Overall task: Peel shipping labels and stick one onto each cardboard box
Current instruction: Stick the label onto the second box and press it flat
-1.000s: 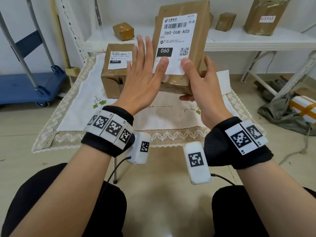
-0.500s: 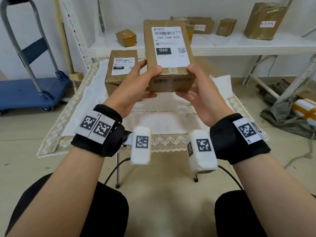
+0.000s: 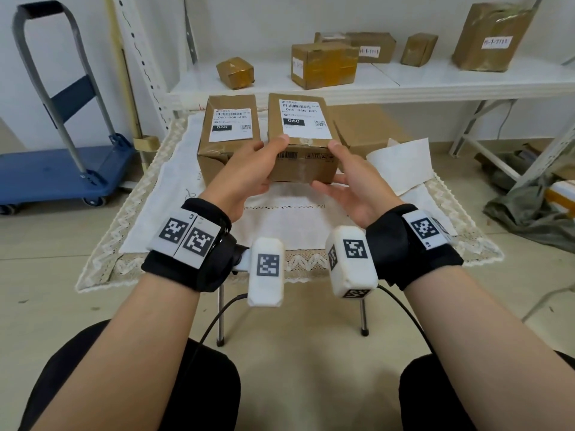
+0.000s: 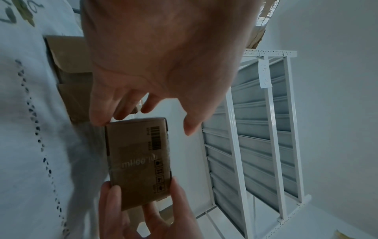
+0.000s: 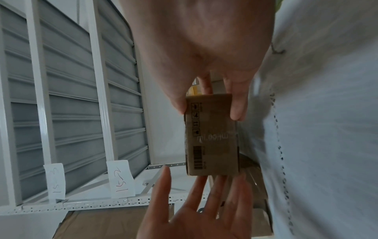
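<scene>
White shelving (image 3: pixel 404 82) runs along the back wall with several small taped parcels on it, and at the far left a blue platform trolley (image 3: pixel 56 169) stands on the floor. Before me is the low worktop (image 3: pixel 174 169) under a lace-edged cloth. On its left half sits the first cardboard box (image 3: pixel 228 144), its shipping label (image 3: pixel 230 124) already stuck flat on top. Just beside it, close but whether touching I cannot tell, is the second cardboard box (image 3: pixel 303 141), also labelled (image 3: pixel 305 119). My left hand (image 3: pixel 249 175) cups its near left corner, thumb on the top edge and fingers curled round the side. My right hand (image 3: pixel 351 181) grips the near right corner the same way, thumb on top, fingers beneath. The wrist views show a shadow under the box, so I judge it is only just at the cloth, not yet settled. Right of it lies a flat piece of brown cardboard (image 3: pixel 364 129), and over the worktop's right edge a curled white sheet (image 3: pixel 401 163), probably label backing. So two boxes look done; once I let go, any unlabelled parcels remain.
</scene>
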Action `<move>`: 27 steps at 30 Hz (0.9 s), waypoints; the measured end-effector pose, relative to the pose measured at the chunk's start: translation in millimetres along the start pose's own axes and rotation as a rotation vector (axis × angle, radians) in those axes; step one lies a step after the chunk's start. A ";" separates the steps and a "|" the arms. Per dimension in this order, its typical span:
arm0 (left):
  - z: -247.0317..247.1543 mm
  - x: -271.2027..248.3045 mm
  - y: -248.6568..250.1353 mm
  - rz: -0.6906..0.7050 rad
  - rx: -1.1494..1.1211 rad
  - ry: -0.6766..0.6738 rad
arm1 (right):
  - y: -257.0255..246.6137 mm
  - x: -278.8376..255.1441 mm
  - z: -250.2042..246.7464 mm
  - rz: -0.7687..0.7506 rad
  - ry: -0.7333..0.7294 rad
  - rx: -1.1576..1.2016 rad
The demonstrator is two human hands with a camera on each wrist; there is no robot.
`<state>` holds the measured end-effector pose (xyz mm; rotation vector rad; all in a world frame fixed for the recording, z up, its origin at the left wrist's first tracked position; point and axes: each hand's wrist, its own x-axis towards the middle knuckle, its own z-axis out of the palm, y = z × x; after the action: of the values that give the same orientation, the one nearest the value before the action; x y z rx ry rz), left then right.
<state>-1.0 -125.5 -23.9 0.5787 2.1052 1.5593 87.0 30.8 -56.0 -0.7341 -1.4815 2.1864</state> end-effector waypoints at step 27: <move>-5.0 7.0 -3.6 -0.092 -0.011 0.163 | 5.4 25.4 44.0 0.102 0.031 -0.050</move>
<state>-9.8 -126.3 -26.9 0.3551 2.2068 1.6133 39.6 11.9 -52.9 -0.8739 -1.5193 2.2085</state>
